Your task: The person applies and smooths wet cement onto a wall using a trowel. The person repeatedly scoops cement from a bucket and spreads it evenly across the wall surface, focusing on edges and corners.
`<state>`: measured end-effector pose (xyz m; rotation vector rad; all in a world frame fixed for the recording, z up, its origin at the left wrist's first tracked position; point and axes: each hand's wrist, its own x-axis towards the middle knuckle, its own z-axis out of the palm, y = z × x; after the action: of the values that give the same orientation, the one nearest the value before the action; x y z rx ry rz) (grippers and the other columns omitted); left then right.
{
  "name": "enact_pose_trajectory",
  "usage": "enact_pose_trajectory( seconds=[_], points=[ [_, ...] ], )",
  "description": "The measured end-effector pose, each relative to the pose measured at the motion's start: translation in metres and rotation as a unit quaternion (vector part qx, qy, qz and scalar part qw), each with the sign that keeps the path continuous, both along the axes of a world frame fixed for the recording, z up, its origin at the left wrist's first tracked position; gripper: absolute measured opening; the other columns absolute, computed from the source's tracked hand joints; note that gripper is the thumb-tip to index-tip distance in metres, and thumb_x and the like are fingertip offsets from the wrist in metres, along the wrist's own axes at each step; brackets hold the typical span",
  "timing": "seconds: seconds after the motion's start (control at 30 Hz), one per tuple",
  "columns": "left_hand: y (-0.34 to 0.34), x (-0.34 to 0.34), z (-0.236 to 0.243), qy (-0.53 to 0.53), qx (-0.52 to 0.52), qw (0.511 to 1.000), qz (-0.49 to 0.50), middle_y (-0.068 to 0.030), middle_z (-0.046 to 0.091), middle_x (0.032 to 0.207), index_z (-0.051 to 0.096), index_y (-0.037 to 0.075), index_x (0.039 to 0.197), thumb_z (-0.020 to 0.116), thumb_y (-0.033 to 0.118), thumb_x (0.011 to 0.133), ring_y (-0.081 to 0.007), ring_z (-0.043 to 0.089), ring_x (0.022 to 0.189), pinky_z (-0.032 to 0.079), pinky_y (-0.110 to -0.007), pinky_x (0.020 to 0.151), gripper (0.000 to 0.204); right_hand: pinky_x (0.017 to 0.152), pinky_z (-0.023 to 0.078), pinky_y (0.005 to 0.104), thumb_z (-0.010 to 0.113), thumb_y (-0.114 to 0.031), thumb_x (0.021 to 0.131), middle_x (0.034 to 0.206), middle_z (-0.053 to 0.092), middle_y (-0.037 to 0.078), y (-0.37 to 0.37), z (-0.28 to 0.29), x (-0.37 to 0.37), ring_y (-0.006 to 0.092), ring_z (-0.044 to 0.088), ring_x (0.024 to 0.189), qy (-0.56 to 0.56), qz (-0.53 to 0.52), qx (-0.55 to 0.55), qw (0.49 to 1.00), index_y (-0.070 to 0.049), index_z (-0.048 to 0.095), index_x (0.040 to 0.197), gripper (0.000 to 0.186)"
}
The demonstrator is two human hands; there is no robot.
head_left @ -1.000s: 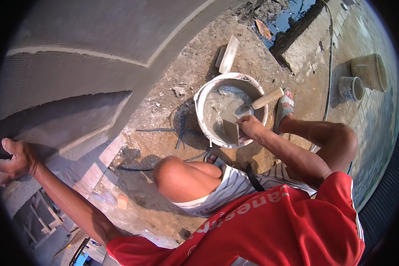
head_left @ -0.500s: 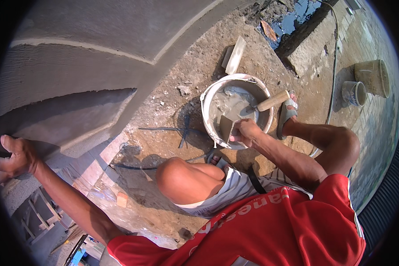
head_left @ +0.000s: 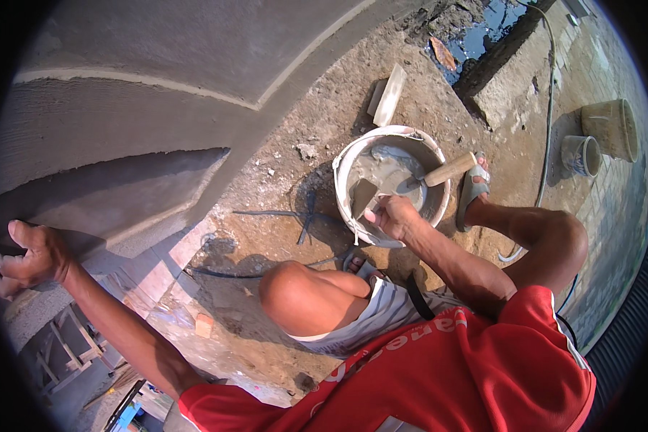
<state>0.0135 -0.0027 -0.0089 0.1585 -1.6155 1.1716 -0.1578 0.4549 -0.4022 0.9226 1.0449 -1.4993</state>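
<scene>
My left hand (head_left: 36, 253) rests at the lower edge of the grey plastered wall (head_left: 115, 119), thumb raised and fingers apart; its fingertips fade into the dark rim of the picture. Pinched in my right hand (head_left: 396, 217) is a small flat scraper blade (head_left: 363, 197), held over the near left part of a white bucket (head_left: 343, 180). Wet grey mortar (head_left: 383, 167) lies inside this bucket. A trowel with a wooden handle (head_left: 450, 170) leans across the bucket's right rim, its metal end down in the mortar.
Behind the bucket, a pale wooden float (head_left: 389, 97) lies on the dirt. Dark rods (head_left: 306, 216) are on the ground to its left. Two more buckets (head_left: 609, 129) stand at the far right, beyond a hose (head_left: 551, 108). Dark water (head_left: 486, 32) fills a ditch at the back.
The scraper blade has tilted and turned within the bucket as my right hand rotated slightly. My left hand stays at the wall. The whole view has shifted a little.
</scene>
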Motion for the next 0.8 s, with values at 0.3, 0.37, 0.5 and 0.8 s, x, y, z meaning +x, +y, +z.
enact_pose_trajectory(
  seconds=[0.3,0.37,0.5,0.8],
  points=[
    [-0.002,0.004,0.0,-0.007,-0.027,0.999,0.021,-0.021,0.056,0.102,0.07,-0.003,0.103,0.06,0.056,0.087,-0.0327,0.05,0.102,0.037,-0.047,0.09,0.062,0.076,0.062,0.0444,0.046,-0.002,0.099,0.087,0.049,0.007,-0.013,0.018,0.007,0.0155,0.052,0.068,-0.021,-0.065,0.047,0.997,0.002,0.053,0.103,0.009],
    [-0.009,0.012,0.0,-0.004,-0.025,0.999,0.033,-0.0211,0.055,0.104,0.07,-0.003,0.104,0.061,0.053,0.087,-0.0333,0.05,0.105,0.037,-0.047,0.092,0.059,0.077,0.063,0.0442,0.046,-0.003,0.1,0.087,0.049,0.006,-0.014,0.013,0.008,0.0152,0.052,0.069,-0.023,-0.082,0.041,0.996,0.001,0.053,0.103,0.009],
    [-0.012,0.015,0.0,-0.01,-0.036,0.999,0.035,-0.0206,0.055,0.11,0.069,-0.002,0.108,0.062,0.046,0.087,-0.0355,0.05,0.111,0.037,-0.05,0.095,0.052,0.08,0.062,0.0434,0.044,-0.003,0.101,0.092,0.049,0.006,-0.024,0.013,0.007,0.0147,0.053,0.073,-0.026,-0.115,0.034,0.992,0.0,0.053,0.103,0.01],
    [0.005,0.004,0.0,-0.022,-0.037,0.999,0.034,-0.0238,0.055,0.109,0.066,-0.002,0.106,0.066,0.045,0.084,-0.0426,0.049,0.11,0.037,-0.055,0.094,0.052,0.083,0.062,0.0388,0.042,-0.005,0.102,0.105,0.053,0.008,-0.031,0.009,0.012,0.0195,0.058,0.087,-0.058,-0.198,0.0,0.978,-0.002,0.049,0.11,0.011]
  ],
)
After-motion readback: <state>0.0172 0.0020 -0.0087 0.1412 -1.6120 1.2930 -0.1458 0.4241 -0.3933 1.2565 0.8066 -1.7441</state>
